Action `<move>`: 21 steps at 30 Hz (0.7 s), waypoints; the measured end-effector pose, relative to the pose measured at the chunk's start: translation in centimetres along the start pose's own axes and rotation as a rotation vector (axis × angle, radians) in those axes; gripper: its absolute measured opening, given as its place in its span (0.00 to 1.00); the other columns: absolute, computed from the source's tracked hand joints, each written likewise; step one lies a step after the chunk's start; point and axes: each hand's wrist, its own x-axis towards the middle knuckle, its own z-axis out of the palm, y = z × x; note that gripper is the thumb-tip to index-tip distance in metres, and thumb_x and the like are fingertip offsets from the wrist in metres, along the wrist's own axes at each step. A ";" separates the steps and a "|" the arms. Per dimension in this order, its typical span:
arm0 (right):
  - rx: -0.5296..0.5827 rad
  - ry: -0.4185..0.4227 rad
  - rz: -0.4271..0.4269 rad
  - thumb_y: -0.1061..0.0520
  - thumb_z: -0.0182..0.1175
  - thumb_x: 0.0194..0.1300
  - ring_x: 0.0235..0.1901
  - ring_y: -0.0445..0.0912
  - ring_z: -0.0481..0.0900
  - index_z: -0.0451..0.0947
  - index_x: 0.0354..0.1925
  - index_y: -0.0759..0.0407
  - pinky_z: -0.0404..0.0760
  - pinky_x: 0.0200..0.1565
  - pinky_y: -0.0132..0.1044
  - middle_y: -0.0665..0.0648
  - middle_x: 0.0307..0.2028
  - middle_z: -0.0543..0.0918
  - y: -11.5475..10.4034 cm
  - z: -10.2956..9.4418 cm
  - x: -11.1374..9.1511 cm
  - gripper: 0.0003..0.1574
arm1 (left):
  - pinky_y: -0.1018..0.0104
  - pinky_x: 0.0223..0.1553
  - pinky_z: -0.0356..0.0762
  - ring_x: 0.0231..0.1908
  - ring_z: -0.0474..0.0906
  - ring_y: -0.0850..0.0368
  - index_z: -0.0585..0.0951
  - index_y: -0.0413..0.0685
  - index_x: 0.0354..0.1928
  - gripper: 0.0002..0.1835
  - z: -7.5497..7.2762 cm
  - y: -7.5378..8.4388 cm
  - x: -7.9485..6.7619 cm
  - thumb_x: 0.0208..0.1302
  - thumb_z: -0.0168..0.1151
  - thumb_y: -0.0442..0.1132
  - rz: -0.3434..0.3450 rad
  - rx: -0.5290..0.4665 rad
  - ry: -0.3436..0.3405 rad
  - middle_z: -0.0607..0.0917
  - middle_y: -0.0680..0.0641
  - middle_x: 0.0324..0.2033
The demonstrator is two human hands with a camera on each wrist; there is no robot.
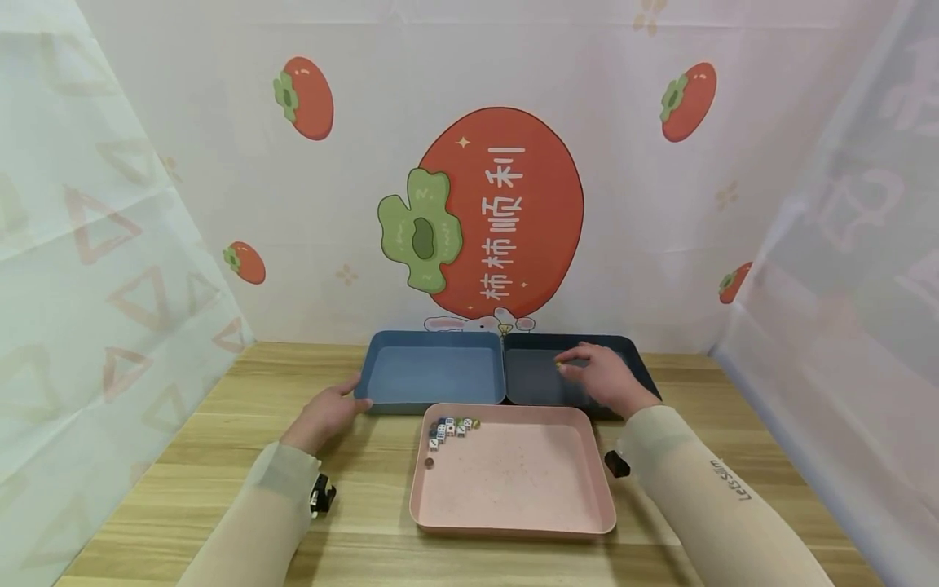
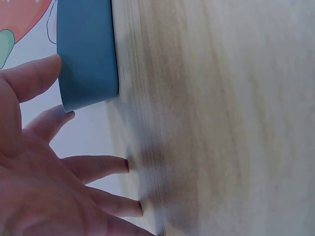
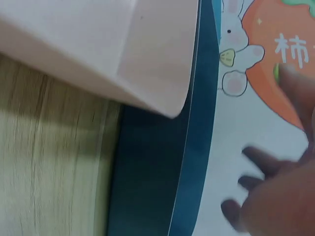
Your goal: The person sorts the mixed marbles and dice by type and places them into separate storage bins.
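Over the dark navy tray [image 1: 528, 383], my right hand [image 1: 605, 379] holds a small yellow-green piece [image 3: 276, 73] between thumb and forefinger; its exact kind cannot be made out. The other right fingers are spread apart. At the left front corner of the blue tray [image 1: 433, 371], my left hand [image 1: 330, 416] rests with its thumb and forefinger at the rim. Its remaining fingers [image 2: 96, 167] reach out loosely toward the wooden table. Nearest me is the pink tray [image 1: 513, 481], where several white dice [image 1: 441, 433] and small coloured round pieces [image 1: 476, 424] cluster in the far left corner.
Blue and navy trays stand side by side against the printed backdrop [image 1: 631, 204]. The pink tray's far edge overlaps their front in the head view. One small brown round piece [image 1: 429, 463] lies by the pink tray's left wall. Wooden table [image 1: 367, 505] surrounds the trays.
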 end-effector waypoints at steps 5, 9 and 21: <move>-0.032 0.107 0.096 0.52 0.57 0.74 0.63 0.65 0.67 0.80 0.61 0.56 0.61 0.60 0.70 0.65 0.64 0.73 0.8 -1.1 0.2 0.21 | 0.31 0.66 0.49 0.70 0.50 0.28 0.54 0.49 0.79 0.38 0.1 -0.1 0.2 0.73 0.56 0.51 -0.005 -0.004 -0.002 0.59 0.33 0.72; -0.069 0.129 0.167 0.51 0.56 0.74 0.64 0.67 0.65 0.79 0.61 0.56 0.52 0.54 0.79 0.67 0.64 0.73 1.3 -2.0 0.3 0.22 | 0.31 0.66 0.50 0.70 0.50 0.28 0.54 0.50 0.79 0.39 0.1 -0.4 0.5 0.73 0.56 0.52 -0.005 -0.005 -0.004 0.59 0.33 0.72; -0.101 0.102 0.237 0.53 0.55 0.74 0.63 0.71 0.63 0.78 0.62 0.59 0.53 0.52 0.79 0.70 0.63 0.72 2.9 -3.4 0.5 0.22 | 0.30 0.66 0.49 0.71 0.49 0.28 0.54 0.52 0.79 0.38 0.2 -0.8 0.9 0.73 0.55 0.52 -0.013 -0.018 -0.004 0.60 0.33 0.72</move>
